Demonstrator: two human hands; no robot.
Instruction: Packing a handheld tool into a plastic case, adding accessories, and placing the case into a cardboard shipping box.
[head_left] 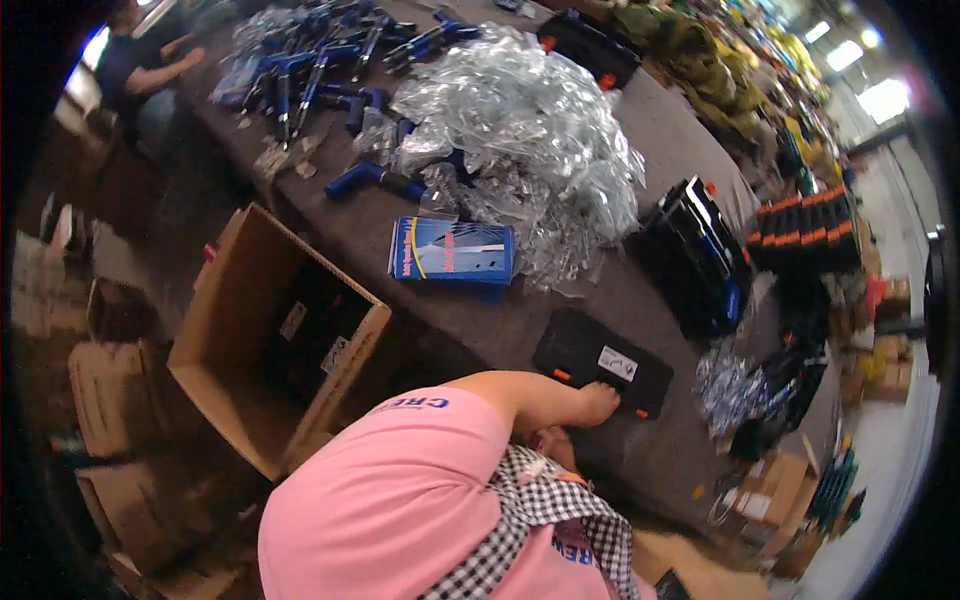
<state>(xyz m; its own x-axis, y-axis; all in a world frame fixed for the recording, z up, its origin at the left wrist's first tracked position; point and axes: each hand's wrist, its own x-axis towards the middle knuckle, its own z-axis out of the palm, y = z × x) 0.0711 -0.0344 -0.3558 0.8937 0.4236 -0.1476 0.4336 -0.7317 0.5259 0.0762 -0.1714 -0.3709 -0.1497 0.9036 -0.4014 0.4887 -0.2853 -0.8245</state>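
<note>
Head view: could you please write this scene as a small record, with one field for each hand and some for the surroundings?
Left hand: touching the near side of a flat-lying black case with orange latches
Right hand: partly hidden; grip unclear
Centre: blue leaflets
Far side: crumpled clear plastic packaging, blue-handled tools
Left: open cardboard box, dark contents
Right: row of black-and-orange cases
Other people: a person, upper left

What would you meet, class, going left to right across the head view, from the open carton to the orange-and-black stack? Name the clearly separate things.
Open carton → blue booklets → flat black case → orange-and-black stack.
</note>
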